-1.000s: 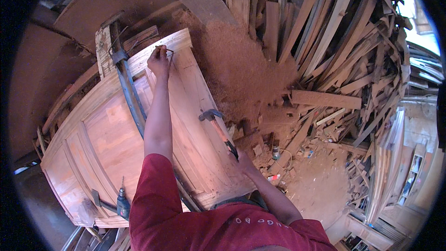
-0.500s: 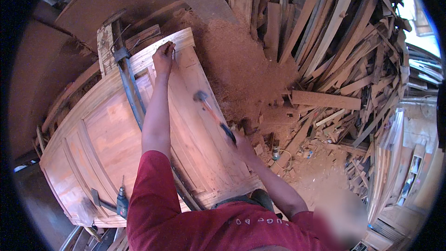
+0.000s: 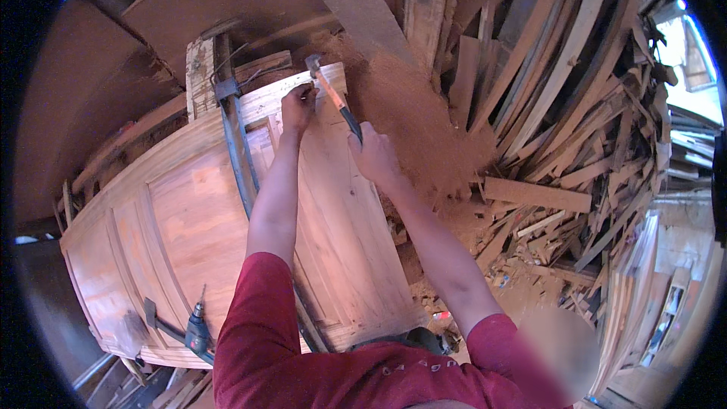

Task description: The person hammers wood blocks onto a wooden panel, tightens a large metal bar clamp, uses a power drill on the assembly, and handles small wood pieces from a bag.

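Observation:
A pale wooden panel door (image 3: 350,220) lies flat in front of me. My right hand (image 3: 375,153) is wrapped round the black grip of a hammer (image 3: 332,93) with an orange shaft. The hammer's head is over the far edge of the door, near its far right corner. Just left of the head, my left hand (image 3: 298,109) rests at that edge with its fingers pinched together. Whatever is between those fingers is too small to make out. A blue-grey bar clamp (image 3: 241,155) spans the door to the left of my left forearm.
On the door's near left part lies a power drill (image 3: 198,331) with a bit, beside a clamp end. Sawdust (image 3: 413,117) is heaped beyond the right edge. Offcuts (image 3: 556,193) and long boards (image 3: 575,45) are piled at the right. A wooden post (image 3: 200,76) stands behind the clamp.
My right hand has swung the hammer up and away from me, from over the door's middle to its far edge beside my left hand. The left hand stays pinched at the edge.

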A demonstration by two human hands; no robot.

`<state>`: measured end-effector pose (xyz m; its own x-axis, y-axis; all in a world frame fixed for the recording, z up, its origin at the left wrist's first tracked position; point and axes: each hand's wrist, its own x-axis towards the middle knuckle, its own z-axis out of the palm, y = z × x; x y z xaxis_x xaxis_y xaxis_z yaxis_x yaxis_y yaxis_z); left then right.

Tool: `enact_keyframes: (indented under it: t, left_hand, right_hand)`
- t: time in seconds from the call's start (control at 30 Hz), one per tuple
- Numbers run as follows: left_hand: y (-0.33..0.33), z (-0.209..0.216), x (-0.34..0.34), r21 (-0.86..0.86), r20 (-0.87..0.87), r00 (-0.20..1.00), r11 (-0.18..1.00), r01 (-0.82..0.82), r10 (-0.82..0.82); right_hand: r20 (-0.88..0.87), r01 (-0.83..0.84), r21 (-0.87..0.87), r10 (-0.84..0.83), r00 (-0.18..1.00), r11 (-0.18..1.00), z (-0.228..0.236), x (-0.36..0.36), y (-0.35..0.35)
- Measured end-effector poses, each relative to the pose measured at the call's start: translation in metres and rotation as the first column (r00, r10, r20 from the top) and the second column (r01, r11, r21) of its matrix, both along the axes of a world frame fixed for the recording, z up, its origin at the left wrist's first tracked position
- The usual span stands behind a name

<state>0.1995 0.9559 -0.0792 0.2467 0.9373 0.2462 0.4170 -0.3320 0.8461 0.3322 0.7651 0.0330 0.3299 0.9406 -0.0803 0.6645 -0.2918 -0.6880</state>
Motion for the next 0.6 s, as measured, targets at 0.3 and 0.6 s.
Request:
enact_keyframes:
  t: [0.3, 0.6]
  left_hand:
    - [-0.086, -0.007, -0.022, 0.353, -0.496, 0.825, 0.931, -0.093, 0.271]
    - [-0.091, -0.003, -0.034, 0.207, -0.462, 0.854, 0.965, -0.16, 0.241]
  right_hand:
    - [-0.09, 0.067, 0.421, -0.032, 0.995, 0.905, 0.013, -0.015, -0.011]
    - [-0.239, 0.131, 0.615, 0.026, 0.971, 0.778, 0.063, -0.02, 0.005]
